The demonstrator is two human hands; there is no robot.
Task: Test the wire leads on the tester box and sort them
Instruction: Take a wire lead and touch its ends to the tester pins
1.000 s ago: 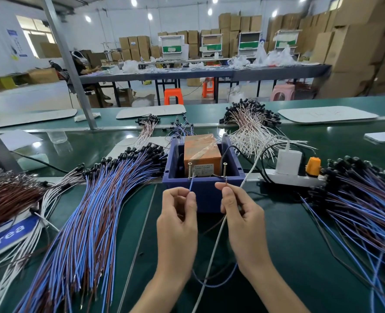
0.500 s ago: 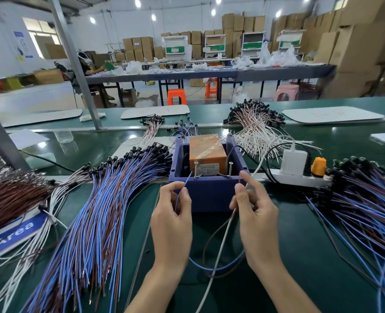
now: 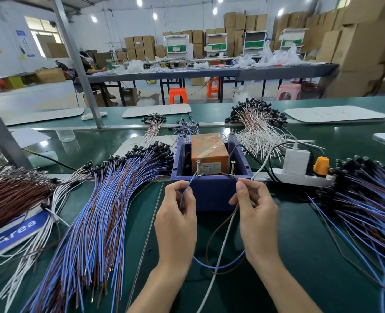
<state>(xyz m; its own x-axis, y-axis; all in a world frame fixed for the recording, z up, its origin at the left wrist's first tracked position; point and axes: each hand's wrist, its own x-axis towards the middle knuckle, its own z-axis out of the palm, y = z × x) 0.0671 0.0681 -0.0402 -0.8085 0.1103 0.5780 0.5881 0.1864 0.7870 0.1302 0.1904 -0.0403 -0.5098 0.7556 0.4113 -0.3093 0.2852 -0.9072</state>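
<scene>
Contact may slip: left hand [image 3: 175,222] pinches the blue wire [image 3: 188,188], right hand [image 3: 257,218] pinches the brown wire [image 3: 218,229], tips at two screws [image 3: 198,168] on the tester box [image 3: 211,193] just ahead. A loose touch could give a false reading and a wrong sort.

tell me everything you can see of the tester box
The tester box is a dark blue, open-topped tub, plastic by its look, standing upright mid-table on the green table. Inside sits an orange block wrapped in clear tape, a small label on its front. Two screws stand upright at the front rim. The left hand pinches a blue lead whose tip reaches the left screw; the right hand pinches a brown lead by the right screw. A black cable enters on its right side.
</scene>
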